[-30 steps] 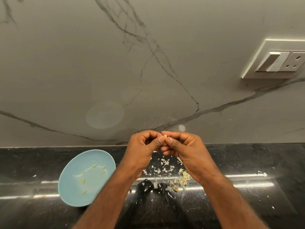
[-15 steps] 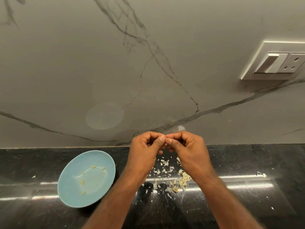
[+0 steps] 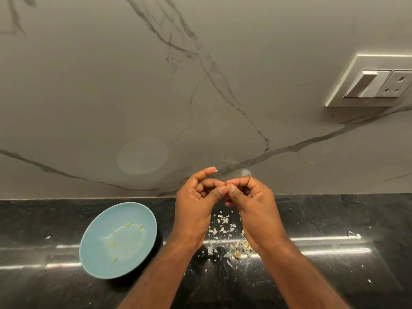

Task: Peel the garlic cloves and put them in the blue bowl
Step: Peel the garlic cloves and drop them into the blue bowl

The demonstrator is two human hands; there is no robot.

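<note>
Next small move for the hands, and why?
The left hand and right hand pinch a mostly hidden clove together above the peel scraps, well right of the bowl. It looks unfinished, so probably pull the thumbs apart slightly to strip skin, rather than drop it yet.

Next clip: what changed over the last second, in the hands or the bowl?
The left hand has lifted its index finger off the pinch; it now points up toward the wall. The garlic clove, visible at the fingertips a second ago, is now hidden behind the thumbs. Unchanged: the hands meet thumb to thumb, the right hand curled; the blue bowl and scattered skins have not moved.
</note>
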